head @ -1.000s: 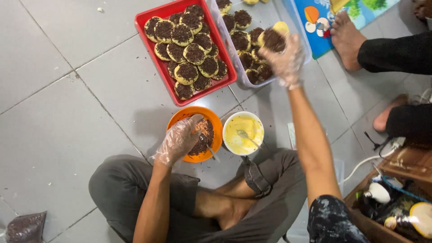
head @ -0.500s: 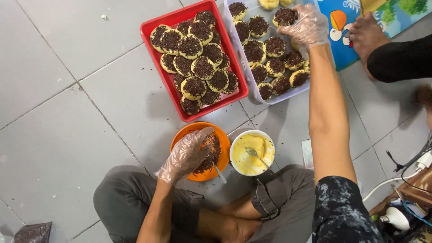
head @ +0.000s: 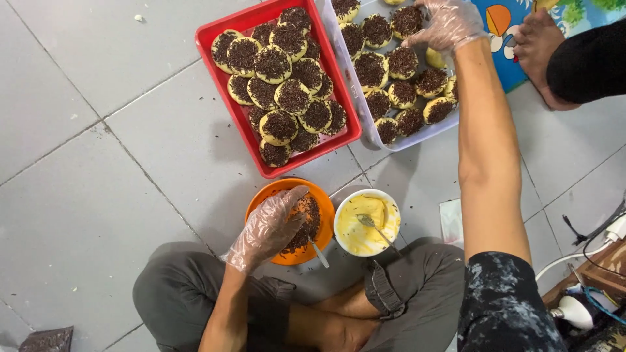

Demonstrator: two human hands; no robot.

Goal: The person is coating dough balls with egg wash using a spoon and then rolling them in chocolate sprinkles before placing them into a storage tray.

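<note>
Orange bowl [head: 261,202] of chocolate sprinkles at lower centre, left hand [head: 267,228] gloved, loosely open, resting in it. Right hand [head: 447,25] stretched to top of frame, fingers curled over a cookie in the clear tray [head: 372,133]. Red tray [head: 251,146] alongside; bare floor [head: 98,163] to the left.

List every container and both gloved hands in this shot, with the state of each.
Red plastic tray: full of sprinkle-topped rounds.
Clear plastic tray: partly filled.
Orange bowl: holds dark sprinkles.
White bowl: yellow cream, utensil inside.
Left hand: gloved, open, resting in the orange bowl.
Right hand: gloved, over the clear tray.
</note>
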